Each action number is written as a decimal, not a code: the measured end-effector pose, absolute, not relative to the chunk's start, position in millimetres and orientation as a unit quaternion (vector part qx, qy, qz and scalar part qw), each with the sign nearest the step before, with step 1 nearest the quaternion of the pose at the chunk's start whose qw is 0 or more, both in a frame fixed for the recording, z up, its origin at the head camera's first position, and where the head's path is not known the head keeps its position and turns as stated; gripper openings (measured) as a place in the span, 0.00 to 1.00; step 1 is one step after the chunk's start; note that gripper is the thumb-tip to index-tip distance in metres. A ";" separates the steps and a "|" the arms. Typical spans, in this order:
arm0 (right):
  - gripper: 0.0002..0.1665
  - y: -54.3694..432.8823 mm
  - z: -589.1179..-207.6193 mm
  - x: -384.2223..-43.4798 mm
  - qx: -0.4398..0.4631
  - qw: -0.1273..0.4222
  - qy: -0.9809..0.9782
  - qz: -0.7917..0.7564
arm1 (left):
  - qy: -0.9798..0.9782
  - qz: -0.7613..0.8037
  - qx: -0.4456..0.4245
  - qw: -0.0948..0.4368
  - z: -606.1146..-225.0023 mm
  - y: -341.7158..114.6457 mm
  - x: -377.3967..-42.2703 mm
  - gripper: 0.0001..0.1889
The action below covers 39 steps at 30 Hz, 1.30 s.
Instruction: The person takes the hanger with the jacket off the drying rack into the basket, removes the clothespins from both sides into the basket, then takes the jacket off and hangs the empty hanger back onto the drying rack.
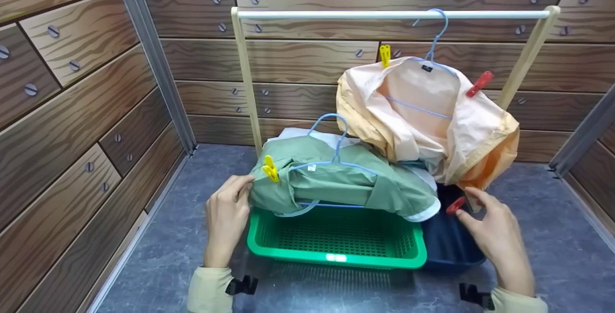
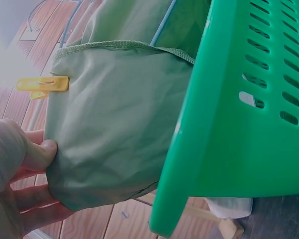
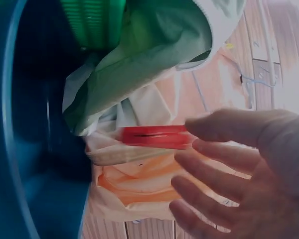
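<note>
My left hand (image 1: 228,214) pinches the green shirt (image 1: 331,192) at the back of the basket (image 1: 307,255), probably steadying it; right of the basket, my right hand (image 1: 499,238) narrowly pinches a red clip (image 1: 455,205) endwise, likely leaving its tip free.

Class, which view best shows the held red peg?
The right wrist view: the red peg, in the right hand, appears largest there. The head view shows it smaller; the left wrist view, not at all.
</note>
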State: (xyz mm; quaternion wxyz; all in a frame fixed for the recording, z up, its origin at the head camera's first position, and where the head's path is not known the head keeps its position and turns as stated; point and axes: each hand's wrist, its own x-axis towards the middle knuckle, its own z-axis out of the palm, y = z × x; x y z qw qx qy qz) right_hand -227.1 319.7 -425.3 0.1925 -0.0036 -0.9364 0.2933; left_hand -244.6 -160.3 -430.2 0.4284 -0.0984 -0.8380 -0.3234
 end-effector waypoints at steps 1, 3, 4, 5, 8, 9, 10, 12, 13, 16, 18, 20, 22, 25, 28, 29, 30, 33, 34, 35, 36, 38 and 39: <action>0.34 319.8 -425.3 -227.9 -0.002 0.190 -0.937 0.295 | -0.838 -0.323 -0.098 0.428 -430.0 -160.3 -244.6 0.06; 0.39 318.9 -424.2 -228.3 0.002 0.188 -0.934 0.302 | -0.839 -0.324 -0.098 0.427 -429.7 -160.4 -244.4 0.06; 0.42 317.8 -423.0 -228.2 0.002 0.188 -0.932 0.309 | -0.839 -0.324 -0.097 0.426 -429.6 -160.4 -244.4 0.06; 0.43 316.2 -421.7 -227.8 0.004 0.190 -0.929 0.317 | -0.840 -0.325 -0.097 0.424 -429.5 -160.3 -244.2 0.06; 0.45 309.9 -417.6 -226.5 0.008 0.197 -0.920 0.338 | -0.841 -0.326 -0.096 0.421 -429.3 -160.2 -243.9 0.06; 0.44 307.2 -416.3 -225.7 0.011 0.202 -0.917 0.342 | -0.842 -0.326 -0.096 0.420 -429.2 -160.0 -243.9 0.06; 0.43 304.3 -415.3 -225.0 0.015 0.210 -0.914 0.346 | -0.841 -0.327 -0.096 0.420 -429.6 -160.0 -244.0 0.06; 0.40 296.8 -413.1 -223.6 0.026 0.235 -0.905 0.353 | -0.841 -0.328 -0.096 0.419 -430.3 -160.0 -244.2 0.06; 0.37 291.7 -411.7 -222.5 0.034 0.252 -0.899 0.357 | -0.841 -0.328 -0.097 0.419 -430.6 -160.2 -244.2 0.06; 0.33 270.0 -404.9 -215.5 0.064 0.293 -0.876 0.377 | -0.840 -0.328 -0.097 0.420 -431.3 -160.7 -244.6 0.06; 0.31 251.6 -399.4 -208.5 0.092 0.321 -0.858 0.390 | -0.842 -0.325 -0.099 0.418 -430.8 -160.5 -244.4 0.06; 0.30 233.5 -393.5 -200.0 0.130 0.330 -0.842 0.407 | -0.844 -0.323 -0.101 0.416 -430.7 -159.6 -244.8 0.07; 0.31 215.5 -389.1 -192.6 0.164 0.332 -0.825 0.426 | -0.844 -0.322 -0.102 0.416 -430.1 -158.5 -245.1 0.07; 0.32 188.4 -386.1 -187.0 0.215 0.312 -0.811 0.446 | -0.844 -0.322 -0.102 0.417 -430.0 -157.4 -246.9 0.06; 0.30 159.3 -381.8 -187.9 0.268 0.290 -0.814 0.426 | -0.844 -0.323 -0.100 0.415 -430.1 -157.0 -247.5 0.07; 0.30 150.0 -378.9 -189.4 0.289 0.284 -0.817 0.410 | -0.845 -0.324 -0.100 0.413 -430.7 -156.7 -247.5 0.07; 0.29 140.8 -374.9 -191.3 0.310 0.282 -0.821 0.387 | -0.846 -0.326 -0.100 0.410 -431.8 -156.5 -247.6 0.07; 0.29 114.5 -358.8 -198.6 0.369 0.280 -0.831 0.309 | -0.848 -0.327 -0.098 0.406 -434.4 -156.3 -246.5 0.07; 0.29 106.2 -353.0 -201.3 0.384 0.276 -0.836 0.280 | -0.848 -0.326 -0.098 0.406 -434.8 -156.5 -246.1 0.07; 0.30 98.3 -347.6 -204.4 0.400 0.274 -0.837 0.253 | -0.848 -0.324 -0.098 0.407 -434.6 -156.7 -245.8 0.07; 0.31 90.9 -342.5 -208.0 0.415 0.270 -0.838 0.228 | -0.849 -0.321 -0.098 0.409 -434.2 -157.0 -245.6 0.07; 0.32 77.4 -334.3 -216.2 0.438 0.260 -0.840 0.187 | -0.849 -0.316 -0.099 0.412 -431.9 -157.8 -245.6 0.07; 0.33 71.5 -331.2 -220.8 0.446 0.257 -0.840 0.172 | -0.849 -0.314 -0.100 0.414 -430.6 -158.2 -246.0 0.07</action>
